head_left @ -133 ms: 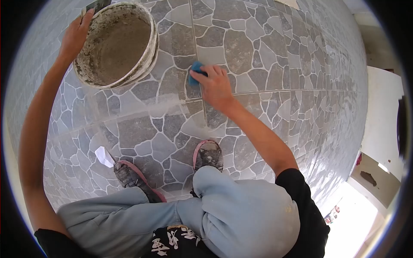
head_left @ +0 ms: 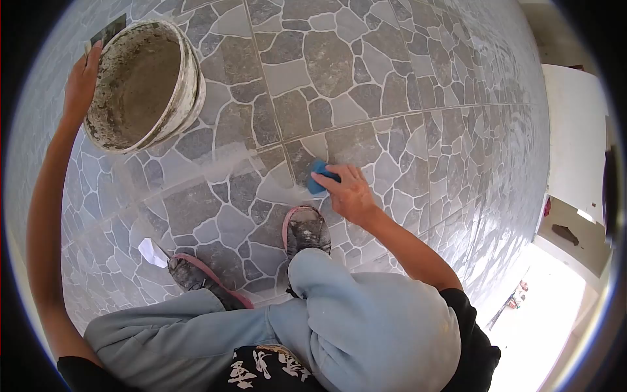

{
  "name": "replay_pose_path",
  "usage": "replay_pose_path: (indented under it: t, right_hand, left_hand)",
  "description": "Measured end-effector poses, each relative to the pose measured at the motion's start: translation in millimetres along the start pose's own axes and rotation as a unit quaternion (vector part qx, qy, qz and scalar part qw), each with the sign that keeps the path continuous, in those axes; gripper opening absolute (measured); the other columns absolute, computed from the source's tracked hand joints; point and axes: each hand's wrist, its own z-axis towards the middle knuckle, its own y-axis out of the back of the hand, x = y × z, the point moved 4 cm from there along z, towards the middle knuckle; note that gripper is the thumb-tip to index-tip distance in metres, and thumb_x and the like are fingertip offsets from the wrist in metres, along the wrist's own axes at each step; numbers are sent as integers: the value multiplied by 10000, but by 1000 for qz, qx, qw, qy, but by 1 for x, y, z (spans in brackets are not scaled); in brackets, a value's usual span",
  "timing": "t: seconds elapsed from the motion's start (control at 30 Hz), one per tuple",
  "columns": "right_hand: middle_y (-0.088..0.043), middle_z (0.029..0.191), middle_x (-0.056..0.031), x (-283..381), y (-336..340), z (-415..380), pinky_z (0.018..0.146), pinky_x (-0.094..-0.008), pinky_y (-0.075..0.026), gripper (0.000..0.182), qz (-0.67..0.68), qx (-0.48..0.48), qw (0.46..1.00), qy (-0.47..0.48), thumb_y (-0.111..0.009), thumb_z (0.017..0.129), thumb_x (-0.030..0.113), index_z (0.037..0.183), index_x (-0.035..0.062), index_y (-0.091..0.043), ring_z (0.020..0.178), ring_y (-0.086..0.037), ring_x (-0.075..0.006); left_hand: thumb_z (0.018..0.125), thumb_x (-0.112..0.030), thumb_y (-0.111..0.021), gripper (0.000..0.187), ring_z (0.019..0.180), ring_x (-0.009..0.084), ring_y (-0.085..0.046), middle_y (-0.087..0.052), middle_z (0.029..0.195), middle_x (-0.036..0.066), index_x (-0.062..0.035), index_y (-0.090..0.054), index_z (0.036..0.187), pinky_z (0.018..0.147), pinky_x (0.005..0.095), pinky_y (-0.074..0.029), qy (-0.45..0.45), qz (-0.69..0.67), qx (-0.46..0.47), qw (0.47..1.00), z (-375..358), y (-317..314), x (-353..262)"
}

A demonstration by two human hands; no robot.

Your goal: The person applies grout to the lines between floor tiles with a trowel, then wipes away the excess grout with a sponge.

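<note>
My right hand point(head_left: 353, 193) is closed on a blue sponge point(head_left: 318, 175), which lies against the stone-patterned floor tiles point(head_left: 336, 62) just ahead of my right shoe. At the upper left, my left hand point(head_left: 83, 78) grips a flat dark-bladed tool point(head_left: 108, 31) at the rim of a bucket. The bucket point(head_left: 194, 91) is white, smeared with dried mortar, and holds a grey-brown mix. Its mouth tilts toward the left. Straight tile joints meet ahead of the sponge.
My two dirty shoes point(head_left: 305, 230) stand below the tiles being touched. A white scrap point(head_left: 153, 252) lies beside the left shoe. Pale residue marks the floor between bucket and sponge. A white panel point(head_left: 575, 137) stands at the far right.
My right hand and the sponge have moved back toward my shoes and slightly right, across the tile joint. The bucket and my left hand appear further left and lower as the view shifts.
</note>
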Motion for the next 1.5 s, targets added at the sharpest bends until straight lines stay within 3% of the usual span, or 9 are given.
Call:
replay_pose_path:
  t: [0.17,0.23,0.47,0.77,0.9,1.0,1.13,1.33,1.5]
  right_hand:
    - [-604,1119,-176,-207,99,-36,881,-478,-478,443,-247,-246,881,-321,-615,826,-3,1254,87,-686,1043,-561,-383]
    - [-596,1110,-173,-209,83,-9,889,-477,-465,421,-261,-288,835,-389,-591,838,14,1248,61,-680,1054,-553,-383]
    - [-593,1066,-143,51,-49,66,900,-455,-467,426,23,-49,998,39,-606,818,9,1209,126,-728,1049,-578,-333]
    - [-636,1088,-127,-316,116,-4,895,-471,-486,393,-230,-309,864,-323,-631,842,49,1222,106,-709,1033,-595,-374]
    - [-595,1052,-162,-117,36,52,873,-472,-473,376,-175,-283,912,-240,-615,823,20,1189,52,-694,999,-573,-372]
    - [-609,1035,-167,40,-26,70,857,-438,-501,330,127,-23,991,-26,-608,831,15,1149,61,-687,1004,-601,-361]
    - [-646,1075,-165,27,-5,80,894,-388,-499,296,252,-68,958,-114,-626,865,31,1160,25,-655,1020,-631,-336]
    - [-699,994,-206,-113,56,62,856,-433,-504,281,305,-11,890,-338,-572,910,106,1157,-8,-643,939,-657,-370]
    - [-649,1192,-196,-117,74,49,975,-467,-469,413,-36,-206,942,-263,-658,922,179,1307,59,-567,1169,-596,-381]
  left_hand:
    - [1038,-578,-429,676,1108,341,-646,-693,1115,256,28,-660,1231,1011,417,-430,-17,-12,-65,998,4,-22,3]
    - [1038,-582,-425,684,1114,343,-642,-690,1127,255,30,-654,1242,1019,414,-422,-13,-19,-33,999,6,-23,16]
    - [1037,-589,-409,701,1175,379,-623,-689,1175,256,29,-645,1269,1044,419,-407,-24,-9,12,1000,6,-22,19]
    - [1036,-577,-413,688,1192,426,-600,-651,1227,299,26,-633,1285,1025,445,-419,-8,11,-33,999,9,-23,25]
    - [1042,-558,-417,656,1149,470,-595,-650,1174,323,26,-652,1223,992,472,-432,-54,15,-44,997,-4,-18,-2]
    - [1042,-540,-426,634,1115,485,-599,-660,1133,321,33,-653,1188,964,492,-437,-38,-3,-48,998,-5,-20,-6]
    - [1040,-522,-433,616,1080,497,-603,-669,1095,317,42,-653,1156,943,504,-436,-160,63,-76,982,-18,-17,-18]
    - [1038,-528,-430,632,1070,503,-594,-651,1075,340,56,-657,1120,933,495,-437,-35,-29,-39,998,-19,-12,-25]
    - [1037,-540,-432,653,1095,487,-604,-655,1105,338,66,-655,1129,949,482,-434,-21,-24,-26,999,-11,-16,-14]
